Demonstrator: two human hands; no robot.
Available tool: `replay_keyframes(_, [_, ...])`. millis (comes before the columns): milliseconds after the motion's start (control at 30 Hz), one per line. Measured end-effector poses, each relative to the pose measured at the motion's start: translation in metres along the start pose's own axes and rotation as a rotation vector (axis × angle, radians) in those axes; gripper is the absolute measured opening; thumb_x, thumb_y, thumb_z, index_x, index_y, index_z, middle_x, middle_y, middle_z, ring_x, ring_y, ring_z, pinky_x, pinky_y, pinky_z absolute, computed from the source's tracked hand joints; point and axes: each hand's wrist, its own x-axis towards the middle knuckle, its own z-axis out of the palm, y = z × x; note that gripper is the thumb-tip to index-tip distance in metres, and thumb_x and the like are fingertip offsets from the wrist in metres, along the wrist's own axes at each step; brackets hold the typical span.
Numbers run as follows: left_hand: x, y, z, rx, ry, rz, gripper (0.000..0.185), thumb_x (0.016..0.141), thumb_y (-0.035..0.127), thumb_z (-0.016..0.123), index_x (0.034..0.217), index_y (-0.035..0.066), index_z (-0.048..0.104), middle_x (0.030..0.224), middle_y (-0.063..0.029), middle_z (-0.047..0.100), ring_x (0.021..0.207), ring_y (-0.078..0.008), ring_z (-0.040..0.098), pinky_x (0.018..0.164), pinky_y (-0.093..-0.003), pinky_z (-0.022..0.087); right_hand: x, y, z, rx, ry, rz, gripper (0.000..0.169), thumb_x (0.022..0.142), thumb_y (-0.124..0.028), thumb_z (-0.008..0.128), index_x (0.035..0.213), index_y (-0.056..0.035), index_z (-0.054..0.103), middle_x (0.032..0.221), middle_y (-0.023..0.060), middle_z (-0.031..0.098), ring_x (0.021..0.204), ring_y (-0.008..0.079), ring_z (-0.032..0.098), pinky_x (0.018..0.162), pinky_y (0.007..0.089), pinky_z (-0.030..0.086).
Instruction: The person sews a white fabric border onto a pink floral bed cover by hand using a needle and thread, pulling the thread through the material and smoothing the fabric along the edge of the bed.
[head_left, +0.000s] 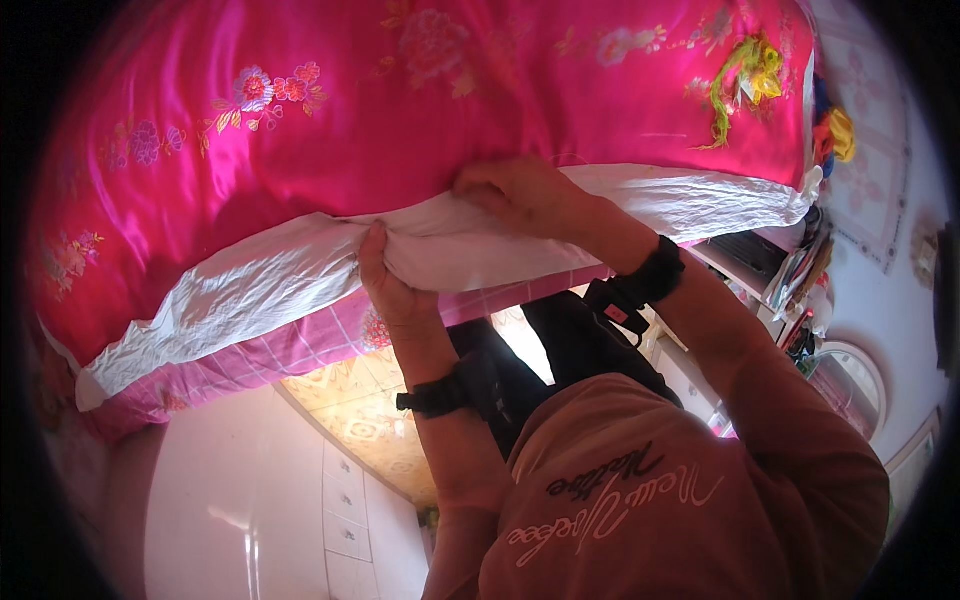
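A shiny pink satin quilt cover (337, 142) with embroidered flowers lies spread before me, a white cloth border (247, 277) along its near edge. My left hand (394, 281) grips this border near the middle, the thumb on top at the seam with the pink satin. To its right, my right hand (517, 191) is bent over the edge where pink meets white, its fingers curled close together. Whether it pinches cloth or something small, I cannot tell. A faint thin thread shows just beyond its wrist. Black straps with devices are on both wrists.
Green and yellow threads (750, 75) lie on the quilt at upper right. Below the border hangs a pink checked sheet (300, 337). A white cabinet with drawers (345, 499) stands at lower left, a round mirror (855, 382) at right. Papers and other items are stacked beside the bed's right end.
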Motion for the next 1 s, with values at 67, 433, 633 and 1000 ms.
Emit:
replay_keyframes(67, [-0.001, -0.001, 0.000, 0.001, 0.001, 0.000, 0.040, 0.084, 0.019, 0.056, 0.120, 0.003, 0.050, 0.116, -0.0114, 0.057, 0.108, -0.0260, 0.055, 0.094, -0.0403, 0.044, 0.001, 0.000, 0.001, 0.017, 0.021, -0.011, 0.014, 0.088, -0.016, 0.054, 0.097, -0.0071, 0.060, 0.087, 0.0149, 0.064, 0.082, 0.0323, 0.063, 0.070, 0.0367, 0.049])
replay_keyframes(433, [-0.004, -0.004, 0.003, 0.043, 0.020, -0.004, 0.036, 0.084, 0.019, 0.056, 0.117, 0.003, 0.052, 0.109, -0.0107, 0.060, 0.099, -0.0244, 0.060, 0.086, -0.0403, 0.050, 0.003, -0.006, 0.006, -0.073, 0.033, 0.028, 0.014, 0.086, -0.015, 0.052, 0.096, -0.0080, 0.059, 0.085, 0.0154, 0.064, 0.080, 0.0348, 0.062, 0.068, 0.0409, 0.049])
replay_keyframes(633, [-0.007, -0.005, 0.005, 0.072, 0.007, -0.006, 0.037, 0.085, 0.018, 0.055, 0.119, 0.003, 0.051, 0.111, -0.0110, 0.059, 0.100, -0.0251, 0.059, 0.087, -0.0410, 0.050, 0.008, -0.009, 0.004, -0.027, -0.014, 0.088, 0.015, 0.086, -0.016, 0.051, 0.096, -0.0069, 0.058, 0.086, 0.0171, 0.063, 0.081, 0.0355, 0.061, 0.069, 0.0421, 0.047])
replay_keyframes(1000, [0.003, -0.006, 0.004, 0.052, -0.007, -0.035, 0.045, 0.088, 0.024, 0.057, 0.126, 0.002, 0.048, 0.122, -0.0133, 0.056, 0.111, -0.0278, 0.055, 0.096, -0.0425, 0.044, 0.005, 0.009, -0.024, 0.301, -0.151, -0.107, 0.010, 0.090, -0.011, 0.051, 0.093, -0.0026, 0.056, 0.081, 0.0077, 0.059, 0.075, 0.0162, 0.056, 0.068, 0.0289, 0.044])
